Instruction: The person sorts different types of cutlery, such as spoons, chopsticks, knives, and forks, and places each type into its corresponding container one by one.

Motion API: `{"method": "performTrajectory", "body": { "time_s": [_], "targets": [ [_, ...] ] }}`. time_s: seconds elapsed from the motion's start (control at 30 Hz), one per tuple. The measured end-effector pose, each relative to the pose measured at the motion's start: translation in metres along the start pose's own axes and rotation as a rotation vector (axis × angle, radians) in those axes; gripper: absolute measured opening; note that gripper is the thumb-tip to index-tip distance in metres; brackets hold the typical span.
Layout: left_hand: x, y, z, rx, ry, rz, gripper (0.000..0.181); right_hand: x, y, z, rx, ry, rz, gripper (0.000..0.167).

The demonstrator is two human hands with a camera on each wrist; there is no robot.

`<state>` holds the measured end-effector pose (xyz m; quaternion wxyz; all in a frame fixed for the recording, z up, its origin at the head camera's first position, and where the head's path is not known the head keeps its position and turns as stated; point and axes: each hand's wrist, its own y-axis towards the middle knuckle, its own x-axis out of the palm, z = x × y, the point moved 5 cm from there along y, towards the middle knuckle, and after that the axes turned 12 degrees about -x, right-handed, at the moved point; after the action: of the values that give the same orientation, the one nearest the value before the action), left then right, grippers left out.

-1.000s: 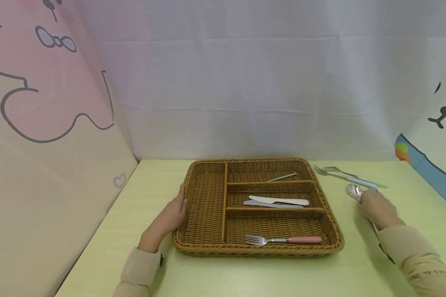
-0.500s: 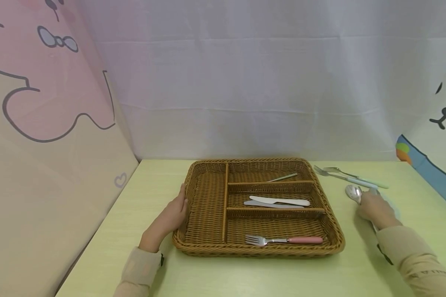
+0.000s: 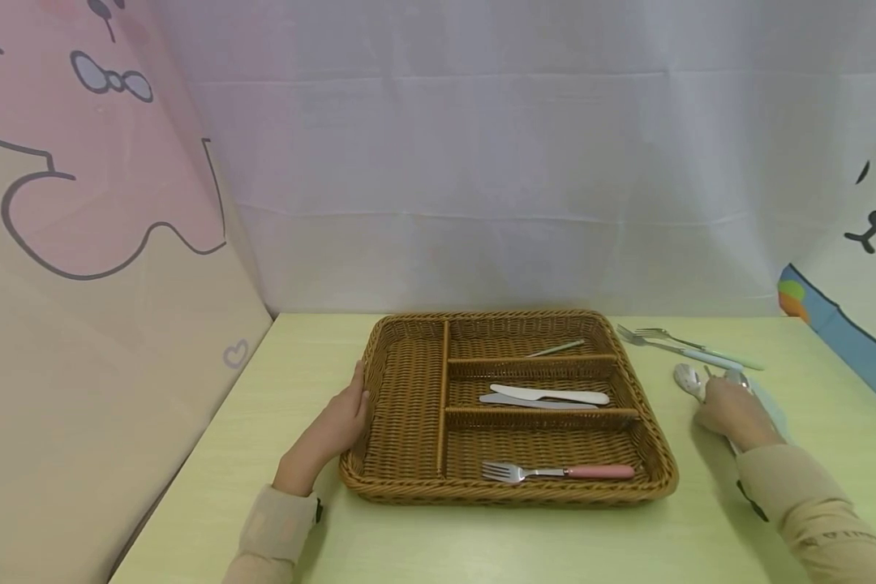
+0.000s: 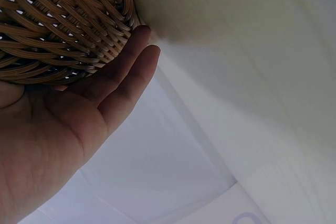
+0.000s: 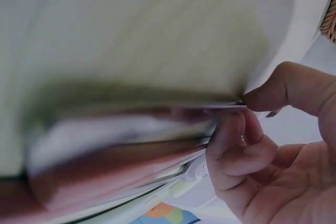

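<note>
A brown wicker cutlery basket (image 3: 406,405) with compartments sits mid-table. My left hand (image 3: 336,426) rests against its left side, fingers (image 4: 128,85) nearly straight along the outer weave. On the right, my right hand (image 3: 737,414) is over a pile of cutlery. Its thumb and fingers pinch a thin metal piece of cutlery (image 5: 228,106), blurred close to the right wrist camera; its kind cannot be told. A spoon (image 3: 688,379) shows its bowl beside the fingers, and another rounded metal end (image 3: 737,377) appears behind them. The hand hides most of the pile.
In the basket lie a pink-handled fork (image 3: 555,472), a white knife (image 3: 547,395), a grey knife (image 3: 526,401) and a thin green-handled piece (image 3: 557,348). Behind the right hand lie a blue-handled fork (image 3: 675,349) and a green-handled fork (image 3: 730,358). A white cloth (image 3: 482,186) hangs behind.
My right hand has shifted slightly left, and the spoon bowl beside it has slid a little left. A thin tip now shows above the fingers. My left hand stays at the basket.
</note>
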<state>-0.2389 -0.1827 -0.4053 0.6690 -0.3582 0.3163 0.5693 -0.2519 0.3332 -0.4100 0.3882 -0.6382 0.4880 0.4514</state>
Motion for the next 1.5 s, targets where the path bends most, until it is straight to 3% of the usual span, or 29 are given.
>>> {"method": "performTrajectory", "body": {
  "time_s": [0.47, 0.73, 1.03, 1.2, 1.5],
  "targets": [
    [0.001, 0.002, -0.002, 0.011, 0.014, -0.003, 0.057, 0.005, -0.001, 0.001, -0.01, 0.038, 0.003, 0.019],
    [0.001, 0.002, -0.002, 0.002, 0.014, -0.003, 0.057, -0.001, 0.002, -0.006, -0.021, -0.002, 0.003, 0.017],
    [0.001, 0.002, -0.002, -0.009, 0.003, -0.008, 0.057, -0.009, 0.005, -0.014, -0.061, 0.052, 0.069, 0.034],
    [0.001, 0.002, -0.002, -0.015, 0.0, -0.01, 0.056, -0.019, 0.005, -0.026, -0.078, 0.06, 0.109, 0.032],
    [0.001, 0.002, -0.003, -0.014, 0.0, -0.008, 0.056, -0.035, 0.008, -0.057, -0.067, 0.034, 0.106, 0.022]
  ]
}}
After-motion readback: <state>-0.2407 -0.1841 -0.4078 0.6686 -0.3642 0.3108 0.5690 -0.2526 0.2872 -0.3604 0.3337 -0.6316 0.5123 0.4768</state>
